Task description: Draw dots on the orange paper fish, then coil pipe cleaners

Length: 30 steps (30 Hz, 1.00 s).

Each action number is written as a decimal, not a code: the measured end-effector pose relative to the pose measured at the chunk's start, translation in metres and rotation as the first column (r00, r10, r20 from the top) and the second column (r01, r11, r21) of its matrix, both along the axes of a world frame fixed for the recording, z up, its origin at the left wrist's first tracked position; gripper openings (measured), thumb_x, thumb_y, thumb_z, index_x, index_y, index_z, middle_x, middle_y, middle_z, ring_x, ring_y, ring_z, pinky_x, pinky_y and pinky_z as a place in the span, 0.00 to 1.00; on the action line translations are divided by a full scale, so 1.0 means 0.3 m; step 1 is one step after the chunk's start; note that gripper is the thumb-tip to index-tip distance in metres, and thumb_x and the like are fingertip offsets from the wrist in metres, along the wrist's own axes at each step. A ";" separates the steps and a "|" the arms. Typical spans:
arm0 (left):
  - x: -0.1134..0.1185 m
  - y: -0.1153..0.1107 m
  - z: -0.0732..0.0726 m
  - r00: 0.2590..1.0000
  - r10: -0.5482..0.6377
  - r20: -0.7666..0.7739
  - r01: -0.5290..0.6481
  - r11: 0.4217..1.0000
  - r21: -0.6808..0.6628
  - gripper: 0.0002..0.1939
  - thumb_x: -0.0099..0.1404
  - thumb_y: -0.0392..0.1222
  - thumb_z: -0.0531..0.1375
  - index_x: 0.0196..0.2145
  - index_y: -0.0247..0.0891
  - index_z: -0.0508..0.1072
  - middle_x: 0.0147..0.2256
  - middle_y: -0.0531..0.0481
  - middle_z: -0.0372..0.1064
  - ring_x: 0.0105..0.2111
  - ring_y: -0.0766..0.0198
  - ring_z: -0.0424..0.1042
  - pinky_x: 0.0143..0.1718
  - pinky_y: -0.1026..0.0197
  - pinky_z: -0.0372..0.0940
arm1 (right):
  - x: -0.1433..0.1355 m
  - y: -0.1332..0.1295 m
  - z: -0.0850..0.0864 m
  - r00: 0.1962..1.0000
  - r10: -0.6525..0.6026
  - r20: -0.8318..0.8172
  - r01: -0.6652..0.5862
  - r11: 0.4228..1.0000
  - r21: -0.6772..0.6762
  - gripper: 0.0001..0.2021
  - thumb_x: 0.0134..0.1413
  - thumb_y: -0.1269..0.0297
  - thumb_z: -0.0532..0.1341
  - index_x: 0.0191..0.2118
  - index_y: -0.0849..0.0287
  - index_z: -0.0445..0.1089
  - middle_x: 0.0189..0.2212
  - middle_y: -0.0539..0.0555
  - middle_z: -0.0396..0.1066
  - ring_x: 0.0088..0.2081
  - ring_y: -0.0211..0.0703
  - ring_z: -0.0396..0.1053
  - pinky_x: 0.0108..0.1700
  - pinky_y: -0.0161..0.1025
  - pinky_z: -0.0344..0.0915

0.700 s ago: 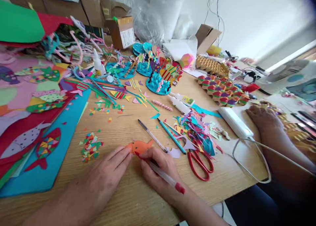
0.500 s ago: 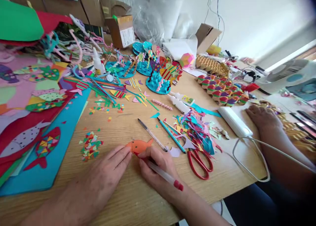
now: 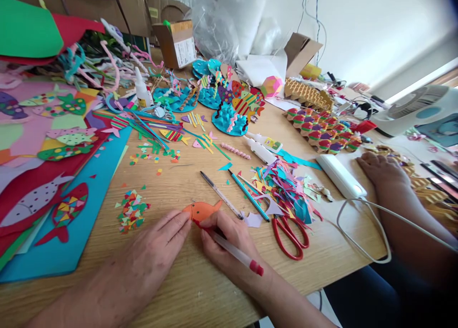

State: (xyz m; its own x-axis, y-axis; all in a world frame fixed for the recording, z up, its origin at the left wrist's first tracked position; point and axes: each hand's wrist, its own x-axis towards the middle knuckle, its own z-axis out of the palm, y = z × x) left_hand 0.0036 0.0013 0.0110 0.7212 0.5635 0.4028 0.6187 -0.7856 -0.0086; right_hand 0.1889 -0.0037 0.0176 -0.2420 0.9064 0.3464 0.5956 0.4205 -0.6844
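Note:
An orange paper fish lies on the table, with a drawn eye, spots and a curved dark line near its head. My left hand rests flat, its outstretched fingertips on the head end of the fish. A red pen with a clear barrel is pinched in my right hand, its tip down at the lower edge of the fish. My right fingers cover part of the fish's underside. Close by lie a black pen, a blue pen and red-handled scissors.
Coloured paper scraps are heaped beside the scissors. Small paper bits lie left of the fish. Blue paper sheets bear decorated paper fish. Another person's hand rests at the right near a white power strip with its cable.
The pen's rear end has dipped slightly to the left as my right hand shifts a little. My left hand and the fish hold their place.

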 end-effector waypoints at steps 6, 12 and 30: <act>-0.003 0.001 0.005 1.000 -0.001 -0.019 0.001 1.000 -0.001 0.24 0.54 0.23 0.43 0.46 0.32 0.66 0.45 0.44 0.71 0.45 0.61 0.70 0.42 0.62 0.69 | 0.003 -0.003 -0.006 1.000 -0.013 -0.009 0.013 1.000 -0.009 0.05 0.47 0.74 0.54 0.29 0.57 0.63 0.20 0.46 0.67 0.19 0.32 0.63 0.23 0.28 0.59; -0.008 -0.004 -0.012 1.000 -0.004 -0.014 0.004 1.000 -0.019 0.24 0.55 0.24 0.44 0.47 0.31 0.65 0.46 0.43 0.70 0.46 0.60 0.69 0.43 0.61 0.69 | 0.002 -0.003 -0.006 1.000 -0.002 0.008 0.002 1.000 -0.012 0.04 0.47 0.73 0.54 0.29 0.57 0.63 0.20 0.46 0.66 0.20 0.32 0.63 0.24 0.29 0.60; -0.018 -0.005 -0.013 0.999 -0.018 -0.031 0.015 0.997 -0.075 0.25 0.56 0.23 0.44 0.49 0.31 0.65 0.48 0.42 0.69 0.49 0.58 0.67 0.45 0.60 0.67 | 0.001 -0.004 -0.007 1.000 -0.002 0.005 0.002 1.000 -0.002 0.05 0.47 0.74 0.54 0.29 0.57 0.61 0.20 0.46 0.66 0.20 0.33 0.62 0.24 0.29 0.59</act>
State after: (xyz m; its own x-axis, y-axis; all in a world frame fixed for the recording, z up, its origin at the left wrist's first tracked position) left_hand -0.0017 -0.0002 0.0071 0.7422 0.5791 0.3372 0.6060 -0.7949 0.0311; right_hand 0.1893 -0.0048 0.0155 -0.2420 0.9075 0.3432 0.6000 0.4180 -0.6821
